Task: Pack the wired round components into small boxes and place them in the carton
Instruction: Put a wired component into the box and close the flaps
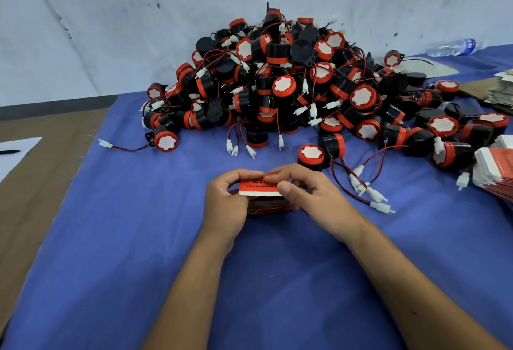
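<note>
Both hands meet over a small red box [266,200] that sits on the blue cloth [138,238] covering the bench, just toward six o'clock of the middle of the view. The left hand [226,205] curls round the box's left end, thumb and fingers pinching the edge of the red-and-white flap [259,188], while the right hand [311,194] grips the flap's right side — thumb on the near face, fingers hooked over the far edge. The flap stands lifted above the darker body of the box; what is inside I cannot tell. Toward twelve o'clock from the hands rises a big heap of round black-and-red parts [291,86], each trailing thin red and black wires with white plugs, and the heap spills out toward three o'clock. One such part [311,157] stands apart from the heap, just beyond the right hand at about one o'clock, and a bundle of loose white plugs [366,191] lies just beside that hand at three o'clock. At the far three o'clock edge sits a stack of flat red-and-white box blanks [497,168]. A clear water bottle [452,47] lies on its side toward two o'clock — near the pale wall [111,16]. At nine o'clock a white sheet [16,152] with a dark pen on it rests on brown surface.
</note>
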Demonstrator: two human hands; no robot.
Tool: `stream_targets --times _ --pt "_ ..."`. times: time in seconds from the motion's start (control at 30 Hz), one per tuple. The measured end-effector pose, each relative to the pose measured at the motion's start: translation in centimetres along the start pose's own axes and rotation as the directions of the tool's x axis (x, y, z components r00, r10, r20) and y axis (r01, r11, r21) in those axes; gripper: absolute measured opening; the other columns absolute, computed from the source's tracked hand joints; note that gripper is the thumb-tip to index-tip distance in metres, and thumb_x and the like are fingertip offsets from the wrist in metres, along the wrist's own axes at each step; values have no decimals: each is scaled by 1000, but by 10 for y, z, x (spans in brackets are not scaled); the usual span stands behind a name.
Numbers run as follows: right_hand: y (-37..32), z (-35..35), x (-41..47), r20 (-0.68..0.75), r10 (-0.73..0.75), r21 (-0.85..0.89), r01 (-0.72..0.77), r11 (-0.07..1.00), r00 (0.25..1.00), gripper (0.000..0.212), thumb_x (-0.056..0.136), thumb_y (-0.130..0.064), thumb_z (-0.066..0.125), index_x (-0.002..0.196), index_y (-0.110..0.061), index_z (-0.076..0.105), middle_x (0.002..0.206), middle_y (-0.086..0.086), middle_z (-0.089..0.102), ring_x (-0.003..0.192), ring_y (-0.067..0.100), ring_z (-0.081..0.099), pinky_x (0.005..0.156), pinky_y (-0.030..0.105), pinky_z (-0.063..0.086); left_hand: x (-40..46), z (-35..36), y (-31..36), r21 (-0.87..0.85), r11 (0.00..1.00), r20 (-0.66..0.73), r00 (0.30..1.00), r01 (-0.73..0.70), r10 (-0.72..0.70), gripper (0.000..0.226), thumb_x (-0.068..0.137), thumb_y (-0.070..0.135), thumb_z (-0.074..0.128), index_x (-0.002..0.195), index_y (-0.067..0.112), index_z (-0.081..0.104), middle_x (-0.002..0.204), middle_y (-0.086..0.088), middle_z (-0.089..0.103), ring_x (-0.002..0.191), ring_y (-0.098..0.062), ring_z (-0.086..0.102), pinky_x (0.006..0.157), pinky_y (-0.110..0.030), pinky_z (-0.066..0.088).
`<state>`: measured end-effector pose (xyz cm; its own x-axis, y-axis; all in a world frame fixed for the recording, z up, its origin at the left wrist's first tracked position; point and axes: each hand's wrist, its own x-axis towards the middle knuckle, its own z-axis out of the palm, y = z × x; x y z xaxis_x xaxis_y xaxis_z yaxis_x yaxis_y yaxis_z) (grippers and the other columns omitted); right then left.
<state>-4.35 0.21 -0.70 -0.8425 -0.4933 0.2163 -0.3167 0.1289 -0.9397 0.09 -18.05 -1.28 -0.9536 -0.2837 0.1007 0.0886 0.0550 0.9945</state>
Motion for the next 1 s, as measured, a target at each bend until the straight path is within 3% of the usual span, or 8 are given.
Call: stream_targets --times 0.1,0.2,0.3,0.4,0.53,0.73,0.87,1.0 --pt "5 3 3 -39 -25 -51 23 998 999 20 85 -33 83 101 -32 71 117 -7 68 98 43 61 89 58 52 5 -13 1 -88 988 165 980 126 -110 37 96 -5 57 103 22 82 105 -7 79 92 -25 74 75 -29 59" --pt "7 3 2 -29 -63 -128 59 990 998 28 81 -31 88 94 -39 65 117 -9 65 90 40 62 85 55 53 9 -30 2 -170 955 305 935 244 -184 29 92 16 60 113 16 80 98 -14 65 81 -26 60 82 -37 52" --pt "8 2 5 -21 -136 -253 126 959 991 28 80 -33 88 97 -32 65 111 -9 65 88 27 64 80 46 54 3 -30 1 28 1000 367 930 0 -10 37 85 13 80 121 19 76 118 -3 75 105 -25 73 96 -39 59" --pt "9 2 7 0 -228 -373 211 903 974 26 83 -30 86 99 -23 67 106 -8 63 93 14 63 78 38 54 3 -25 0 58 993 358 931 -98 71 43 86 -4 79 126 10 73 130 -4 72 119 -24 70 103 -46 56" --pt "11 2 6 21 -291 -483 265 835 956 20 89 -29 80 102 -22 66 106 -10 61 94 12 61 76 36 53 5 -26 1 90 990 351 934 -109 71 44 87 -3 78 128 8 72 132 -4 71 121 -23 68 105 -49 55" --pt "14 -2 3 96 -301 -528 305 793 949 35 91 -39 76 123 -28 67 126 -13 59 114 5 59 90 22 50 3 -30 1 219 968 345 938 -120 38 57 77 10 87 124 38 71 115 3 75 98 -37 71 94 -53 59" --pt "10 -1 2 14 -316 -432 290 854 949 34 97 -38 68 128 -25 71 127 -12 65 118 3 60 95 17 48 2 -27 0 241 955 315 945 -172 91 66 75 2 87 129 35 68 124 12 72 116 -16 69 101 -44 58" --pt "6 6 -1 -50 -267 -441 218 871 963 33 98 -43 62 129 -34 69 118 -16 65 115 14 53 98 23 41 3 -25 -1 225 960 301 949 -170 97 70 75 0 88 133 32 65 126 11 71 119 -16 68 100 -44 58"
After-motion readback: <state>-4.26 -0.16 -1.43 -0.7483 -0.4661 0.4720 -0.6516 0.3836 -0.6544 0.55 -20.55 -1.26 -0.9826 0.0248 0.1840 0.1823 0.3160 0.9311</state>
